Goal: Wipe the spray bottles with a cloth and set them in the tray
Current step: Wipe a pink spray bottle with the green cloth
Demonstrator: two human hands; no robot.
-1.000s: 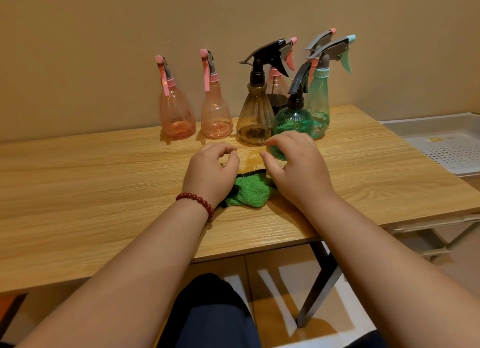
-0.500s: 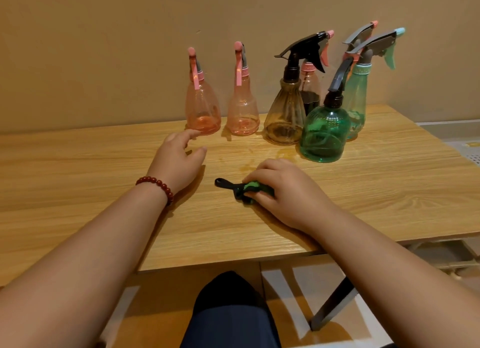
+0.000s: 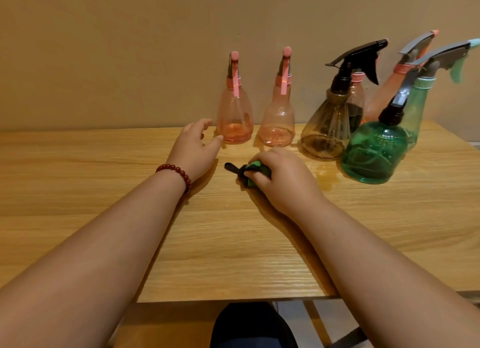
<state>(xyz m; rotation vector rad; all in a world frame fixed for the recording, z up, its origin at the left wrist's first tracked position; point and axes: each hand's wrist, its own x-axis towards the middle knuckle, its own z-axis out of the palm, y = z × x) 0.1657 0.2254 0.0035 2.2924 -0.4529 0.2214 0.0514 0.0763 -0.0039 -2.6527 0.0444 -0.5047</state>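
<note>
Seven spray bottles stand upright at the back of the wooden table (image 3: 78, 192), close to the wall (image 3: 104, 49). Two pink bottles stand side by side on the left of the group, the first pink bottle (image 3: 235, 119) and the second pink bottle (image 3: 278, 121), each with a pink trigger facing forward. Right of them stands a brown bottle (image 3: 324, 129) with a black spray head, and a round green bottle (image 3: 374, 153) stands nearest the front on the right. Behind these two stand three more: a small bottle with dark contents (image 3: 355, 109), a tall pink bottle (image 3: 381, 98) and a pale green bottle (image 3: 415, 106) with a grey head

A green cloth (image 3: 255, 166) lies bunched on the table in front of the second pink bottle. The right hand (image 3: 280, 181) grips it, fingers curled over it so that only a little green shows, and a black loop (image 3: 231, 166) sticks out of the bundle to the left. A wet patch (image 3: 324, 176) shines on the wood just right of this hand

The left hand (image 3: 194, 147) is released and holds nothing, its fingers loosely spread and reaching toward the first pink bottle. Its thumb tip is just beside the base of that bottle; I cannot tell whether it touches. A red bead bracelet (image 3: 176, 172) sits on the left wrist. Both bare forearms stretch over the near edge of the table, and a dark-clothed knee (image 3: 249, 327) shows below it
</note>
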